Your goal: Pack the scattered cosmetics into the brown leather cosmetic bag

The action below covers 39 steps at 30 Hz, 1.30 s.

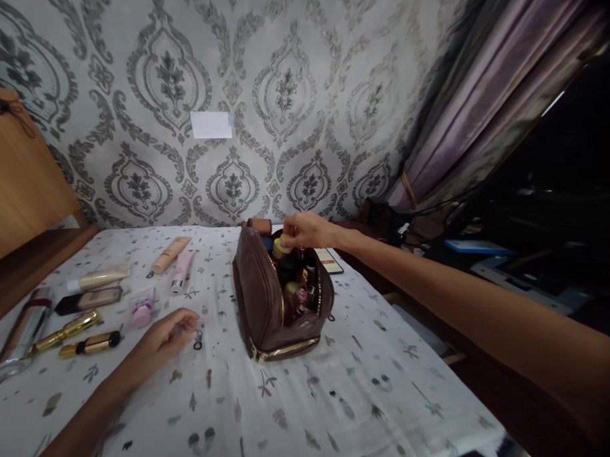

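1. Grey patterned wallpaper [286, 48] beyond the brown bag [256, 280]; cloth-covered tabletop [328, 416] beneath it, printed with small plant motifs.
2. Farthest left of the bag: wooden furniture [26, 192], then a large metallic bottle [24, 332], a gold tube [71, 330] and a black-and-gold tube [91, 344], all well apart from it.
3. Also left of the bag, some nearer: dark-capped bottle [90, 299], pale tube [100, 278], pink-capped tube [142, 307], beige tube [171, 254] and pink tube [182, 271].
4. Short of the bag's left side: left hand [164, 340], half curled and loose, with nothing visible in its grasp.
5. Next, the bag itself: upright, top unzipped, gold teeth bared along both edges. Inside, crowded together: a gold-coloured item [306, 276], a pink item [301, 295] and darker pieces, mostly lost in shadow.
6. At the far end of the bag's mouth: right hand [307, 230], narrowed in a pinch on a yellow item [280, 247]. Impossible to tell whether inward- or outward-bound.
7. For good handling, probably best to grip firmly, move straight up or down, clear the zip teeth, avoid jostling crowded contents, and steady the bag's wall with the free hand.
8. Just right of the bag, partly hidden by it: phone [330, 261].
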Available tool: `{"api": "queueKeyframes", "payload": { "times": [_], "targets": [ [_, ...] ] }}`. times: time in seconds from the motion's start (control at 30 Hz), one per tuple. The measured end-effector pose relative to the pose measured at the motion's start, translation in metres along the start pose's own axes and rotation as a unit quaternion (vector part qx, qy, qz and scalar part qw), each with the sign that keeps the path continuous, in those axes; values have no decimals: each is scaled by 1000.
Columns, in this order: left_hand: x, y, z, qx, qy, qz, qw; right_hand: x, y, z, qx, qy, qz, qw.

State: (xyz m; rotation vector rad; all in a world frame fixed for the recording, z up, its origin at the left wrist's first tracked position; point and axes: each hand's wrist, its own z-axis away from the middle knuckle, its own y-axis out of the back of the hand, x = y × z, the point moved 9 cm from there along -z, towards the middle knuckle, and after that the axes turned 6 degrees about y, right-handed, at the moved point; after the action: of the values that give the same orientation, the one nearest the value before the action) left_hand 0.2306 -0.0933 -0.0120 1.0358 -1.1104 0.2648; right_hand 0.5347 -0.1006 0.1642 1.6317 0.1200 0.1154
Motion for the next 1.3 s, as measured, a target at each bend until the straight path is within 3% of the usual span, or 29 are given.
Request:
{"api": "queueKeyframes", "payload": {
  "times": [0.4,0.73,1.3],
  "targets": [
    [1,-3,1,-14,-4,-34,999,-4,-9,0,-17,17,10,1000],
    [6,-3,3,-19,-11,-53,998,-17,-9,3,-59,15,132,989],
    [5,-3,1,-8,-26,-72,997,-26,-8,5,-90,9,147,985]
  ]
}}
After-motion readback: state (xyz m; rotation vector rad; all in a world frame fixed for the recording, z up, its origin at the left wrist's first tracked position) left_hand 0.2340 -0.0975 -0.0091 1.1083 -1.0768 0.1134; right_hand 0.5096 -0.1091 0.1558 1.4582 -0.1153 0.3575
